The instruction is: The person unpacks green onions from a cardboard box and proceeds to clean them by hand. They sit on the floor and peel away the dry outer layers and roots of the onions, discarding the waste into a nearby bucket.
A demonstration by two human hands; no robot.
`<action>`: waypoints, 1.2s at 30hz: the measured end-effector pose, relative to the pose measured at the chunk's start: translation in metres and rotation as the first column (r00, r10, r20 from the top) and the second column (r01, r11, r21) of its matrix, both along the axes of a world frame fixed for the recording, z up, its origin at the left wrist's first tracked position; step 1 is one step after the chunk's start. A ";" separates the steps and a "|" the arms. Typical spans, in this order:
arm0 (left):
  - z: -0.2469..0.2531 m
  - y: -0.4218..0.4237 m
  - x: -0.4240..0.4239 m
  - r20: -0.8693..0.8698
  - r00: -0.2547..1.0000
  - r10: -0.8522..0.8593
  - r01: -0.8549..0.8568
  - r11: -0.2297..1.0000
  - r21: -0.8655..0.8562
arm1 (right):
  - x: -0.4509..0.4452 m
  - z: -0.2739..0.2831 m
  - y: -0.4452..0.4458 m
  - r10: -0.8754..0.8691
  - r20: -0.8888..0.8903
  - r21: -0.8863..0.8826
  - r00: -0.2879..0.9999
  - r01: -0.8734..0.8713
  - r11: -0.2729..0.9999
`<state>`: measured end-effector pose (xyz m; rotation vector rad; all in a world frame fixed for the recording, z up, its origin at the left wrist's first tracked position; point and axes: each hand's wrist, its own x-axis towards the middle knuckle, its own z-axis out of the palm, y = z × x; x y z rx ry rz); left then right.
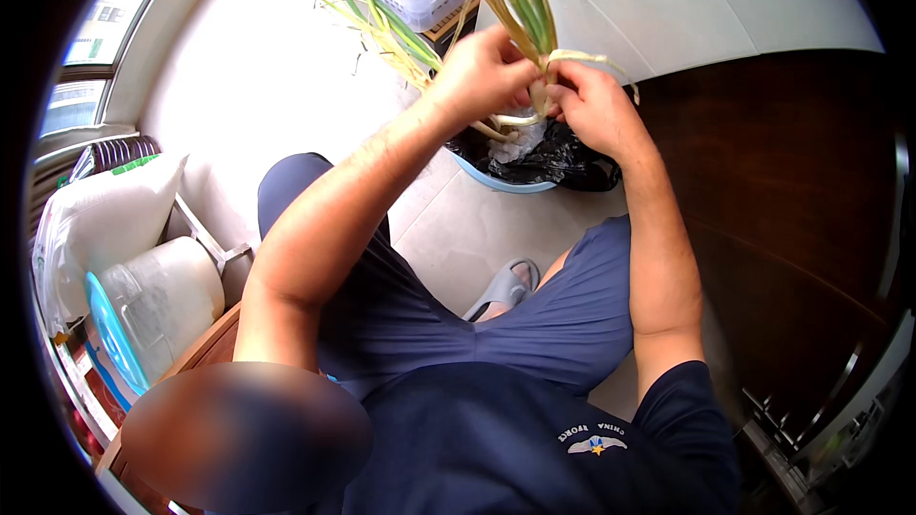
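Note:
A green onion (531,21) stands nearly upright above the bin, its leaves running out of view at the top. My left hand (494,75) grips its lower stalk from the left. Close beside it, the fingers of my right hand (590,104) pinch the same stalk and a pale, drooping strip of outer leaf (583,56). Below both hands sits a light-blue bin (501,182) lined with a black plastic bag (572,157). Pale onion peelings (501,132) and crumpled clear plastic lie in it. More green onions (397,39) are to the left of my left hand.
A white plastic basket (429,3) with bags in it stands at the back. Dark brown cabinet fronts (751,179) line the right side. On the left are a stuffed white sack (107,222) and a translucent bucket (168,300) with a blue lid.

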<state>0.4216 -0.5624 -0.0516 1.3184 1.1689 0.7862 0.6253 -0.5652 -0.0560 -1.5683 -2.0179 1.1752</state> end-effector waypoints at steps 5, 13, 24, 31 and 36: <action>-0.005 0.005 -0.016 -0.602 0.798 0.041 0.110 0.971 0.212 | -0.009 0.003 0.007 -0.004 0.069 -0.032 0.998 0.006 0.999; -0.032 -0.007 -0.004 -0.490 0.859 -0.144 0.274 0.940 0.204 | -0.010 0.007 0.009 -0.041 0.060 -0.026 0.997 0.043 0.999; -0.035 -0.024 0.020 -0.820 0.329 -0.468 0.582 0.785 -0.215 | -0.004 -0.003 0.015 -0.151 0.114 0.082 0.982 0.142 0.986; -0.041 -0.022 0.044 -0.862 0.196 -0.467 0.691 0.690 -0.216 | -0.010 -0.006 0.009 -0.130 0.152 0.184 0.980 0.101 0.978; -0.008 0.001 0.016 -0.787 0.563 -0.252 0.467 0.883 0.051 | -0.005 -0.008 0.003 -0.126 0.149 0.068 0.981 0.117 0.991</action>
